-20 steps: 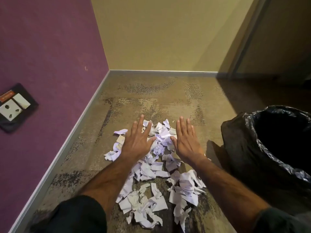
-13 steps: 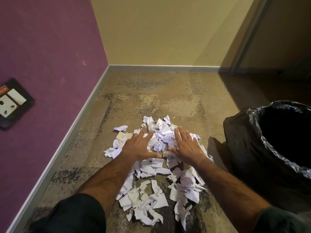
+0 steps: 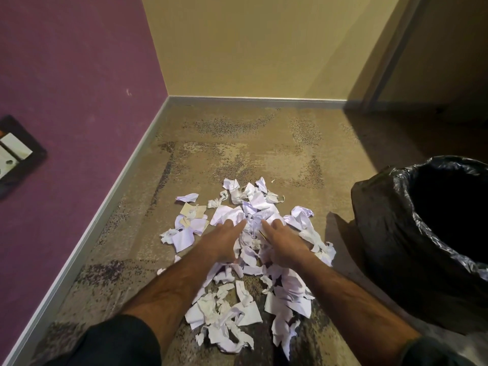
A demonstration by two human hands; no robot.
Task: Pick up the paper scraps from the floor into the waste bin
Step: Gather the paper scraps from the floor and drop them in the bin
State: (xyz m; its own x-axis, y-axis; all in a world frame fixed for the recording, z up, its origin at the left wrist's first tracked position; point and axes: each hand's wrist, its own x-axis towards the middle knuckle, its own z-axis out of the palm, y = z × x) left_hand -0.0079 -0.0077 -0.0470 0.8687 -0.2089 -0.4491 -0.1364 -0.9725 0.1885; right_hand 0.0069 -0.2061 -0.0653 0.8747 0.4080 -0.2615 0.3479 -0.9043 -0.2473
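Both hands had drawn nearer and closer together, left hand and right hand palm-down, fingers loosely cupped on paper scraps, nothing gripped, waste bin right.

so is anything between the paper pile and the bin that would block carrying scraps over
Nothing visible does. The paper scraps lie under both hands, left hand and right hand, and only bare carpet separates them from the open, black-lined waste bin at the right.
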